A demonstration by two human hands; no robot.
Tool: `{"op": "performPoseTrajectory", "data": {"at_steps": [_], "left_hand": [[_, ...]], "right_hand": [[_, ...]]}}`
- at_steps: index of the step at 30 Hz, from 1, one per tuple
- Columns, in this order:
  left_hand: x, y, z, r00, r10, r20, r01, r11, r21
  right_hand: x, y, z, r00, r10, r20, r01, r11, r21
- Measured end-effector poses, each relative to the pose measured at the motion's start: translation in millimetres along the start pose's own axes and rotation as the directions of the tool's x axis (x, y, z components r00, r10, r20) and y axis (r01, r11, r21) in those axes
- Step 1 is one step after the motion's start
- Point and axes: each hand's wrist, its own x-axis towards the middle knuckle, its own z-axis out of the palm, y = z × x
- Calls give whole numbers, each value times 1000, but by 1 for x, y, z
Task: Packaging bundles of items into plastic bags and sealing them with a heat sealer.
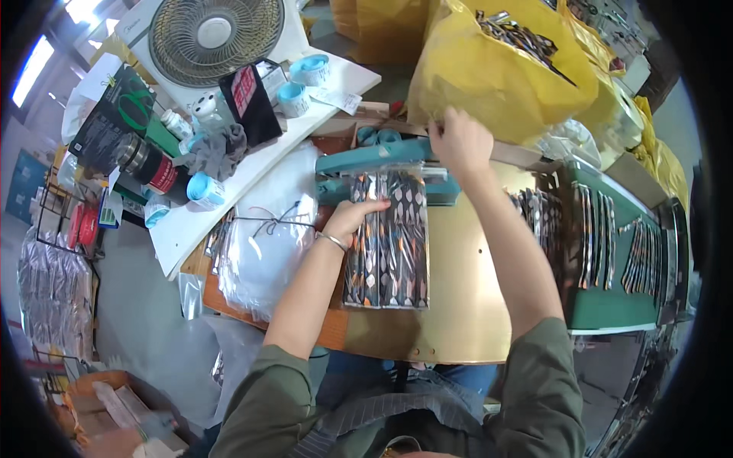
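My left hand (352, 221) holds a clear-wrapped pack (385, 259) of slim dark pieces with a grey, white and orange leaf pattern. Its thumb lies across the top, and the other fingers are mostly hidden at the side. The pack's far end meets a teal bar sealer (374, 156), with clear film at its jaw. At the right end of the sealer's upper arm, my right hand (464, 143) is closed around the tip, fingers partly hidden. Left of the pack lies a stack of clear plastic bags (267, 263), with a dark cord across it.
Patterned packets stand on a green conveyor (622, 309) at right. Yellow bags (489, 84) bulge behind the sealer. The white table (252, 179) at left bears a fan (215, 34), a thermos (156, 166) and light blue rolls (205, 189). A blurred hand (114, 441) shows lower left.
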Motion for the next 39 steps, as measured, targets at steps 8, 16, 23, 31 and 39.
{"op": "performPoseTrajectory", "data": {"at_steps": [8, 16, 23, 31, 39], "left_hand": [[-5, -17, -7, 982, 187, -31, -181, 973, 142], [-3, -14, 11, 992, 86, -97, -61, 970, 235], [-33, 4, -23, 892, 440, -103, -221, 623, 750], [-63, -46, 61, 731, 604, 318, -586, 316, 746], [-95, -52, 75, 840, 426, 336, -502, 374, 780]], "right_hand": [[-26, 20, 59, 999, 40, -12, -39, 996, 82], [-33, 33, 49, 991, 134, 31, -136, 984, 114], [-27, 106, -36, 940, 253, 228, -330, 844, 423], [-110, 336, -113, 725, 682, 99, -513, 629, -584], [-164, 270, -136, 898, 236, 371, -87, 922, -376]]}}
